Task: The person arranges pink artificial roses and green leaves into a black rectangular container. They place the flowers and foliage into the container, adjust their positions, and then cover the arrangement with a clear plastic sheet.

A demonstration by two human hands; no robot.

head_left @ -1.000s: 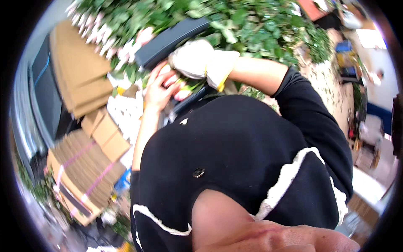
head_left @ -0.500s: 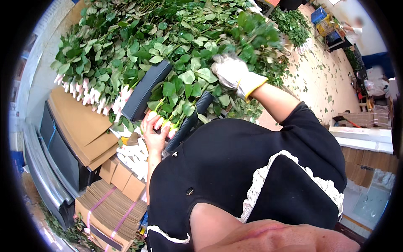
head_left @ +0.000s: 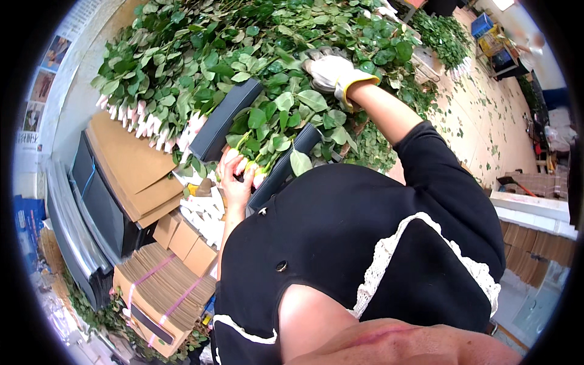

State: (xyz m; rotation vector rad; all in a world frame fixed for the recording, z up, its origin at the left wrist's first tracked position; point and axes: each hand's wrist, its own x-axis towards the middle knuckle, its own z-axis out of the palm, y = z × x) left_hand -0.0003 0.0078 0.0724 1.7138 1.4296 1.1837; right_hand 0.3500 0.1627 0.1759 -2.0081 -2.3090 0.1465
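Observation:
My bare left hand [head_left: 236,182] is closed around the heads of a few pale pink and greenish roses [head_left: 250,168]. These roses lie between two dark padded bars, one on the left [head_left: 226,120] and one on the right [head_left: 286,164]. Their leafy stems run up from the hand. Farther off, my right hand [head_left: 330,72], in a white glove with grey fingertips and a yellow cuff, is curled into the foliage of a large rose heap [head_left: 201,42]. Leaves partly hide its fingers, which seem to grip rose stems.
White-wrapped rose heads [head_left: 137,125] line the heap's left edge. Cardboard sheets [head_left: 131,164], a strapped cardboard stack [head_left: 159,292] and white paper pieces [head_left: 205,213] lie at left. Leaves litter the tiled floor [head_left: 480,128] at right. Another person is at the far right.
My right hand has moved away from me and a little left, farther onto the heap; the blurred foliage beside it is now still. My left hand stays at the rose heads. The view has shifted slightly.

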